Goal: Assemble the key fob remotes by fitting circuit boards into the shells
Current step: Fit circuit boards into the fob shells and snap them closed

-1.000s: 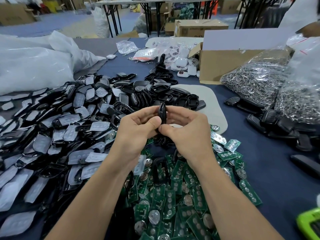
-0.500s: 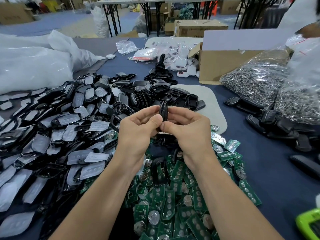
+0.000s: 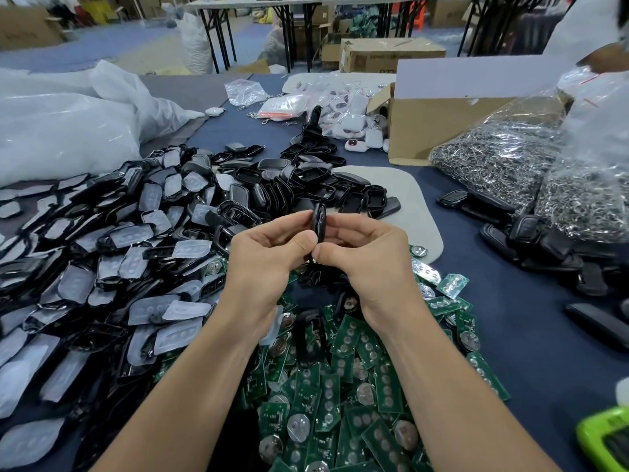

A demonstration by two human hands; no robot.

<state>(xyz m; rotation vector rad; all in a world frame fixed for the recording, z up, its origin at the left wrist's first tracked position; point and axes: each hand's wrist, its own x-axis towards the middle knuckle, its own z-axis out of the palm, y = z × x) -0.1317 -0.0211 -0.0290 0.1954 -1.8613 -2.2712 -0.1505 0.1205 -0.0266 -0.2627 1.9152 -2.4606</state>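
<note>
From my head camera, both my hands are raised over the middle of the table (image 3: 517,321), and between them I hold one black key fob (image 3: 319,220) on edge, upright. My left hand (image 3: 269,257) pinches it from the left with thumb and curled fingers, and my right hand (image 3: 369,264) pinches it from the right, the two thumbs almost touching below it. My hands and forearms hide part of the heap of green circuit boards (image 3: 343,390) lying near me. A big spread of black shells (image 3: 136,253) with pale button pads fills the left side, and more shells crowd a grey mat (image 3: 417,206) just beyond my fingers. Far left lies a white plastic sack (image 3: 61,131). On the far right stand a cardboard box (image 3: 435,131) and clear bags of metal rings (image 3: 503,165), with dark finished fobs (image 3: 531,233) beside them. A green device (image 3: 606,441) shows at the near right corner
</note>
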